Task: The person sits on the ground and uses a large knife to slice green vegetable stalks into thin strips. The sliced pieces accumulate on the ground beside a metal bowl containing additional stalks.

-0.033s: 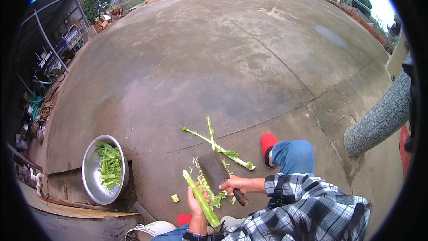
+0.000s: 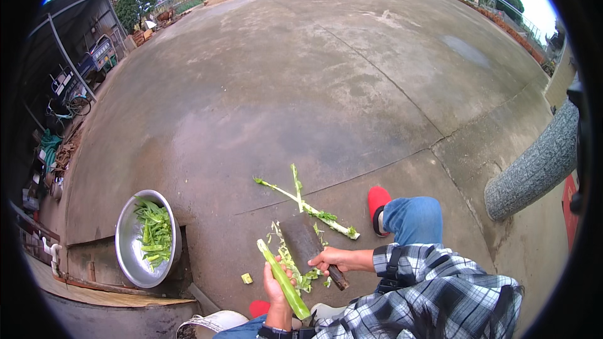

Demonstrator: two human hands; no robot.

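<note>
My left hand point(image 2: 276, 289) is closed around a thick, pale green celtuce stem point(image 2: 284, 280), which slants with its upper end toward the cleaver. In my right hand point(image 2: 329, 259) is the wooden handle of a wide, dark-bladed cleaver point(image 2: 299, 240). The blade's flat side faces up, just right of the stem and apart from it. Beneath the blade lie green and whitish peelings point(image 2: 306, 281), partly hidden by it. Beyond it, two long leafy stalks point(image 2: 314, 209) cross on the concrete. A short cut piece point(image 2: 246, 279) rests left of my left hand.
At left, a metal basin point(image 2: 128, 257) holding green leaves stands tilted by a sunken concrete edge and a white pipe point(image 2: 53, 252). A white bucket point(image 2: 212, 322) is near my left knee. My red shoe point(image 2: 379, 207) and a stone column point(image 2: 534, 160) are at right.
</note>
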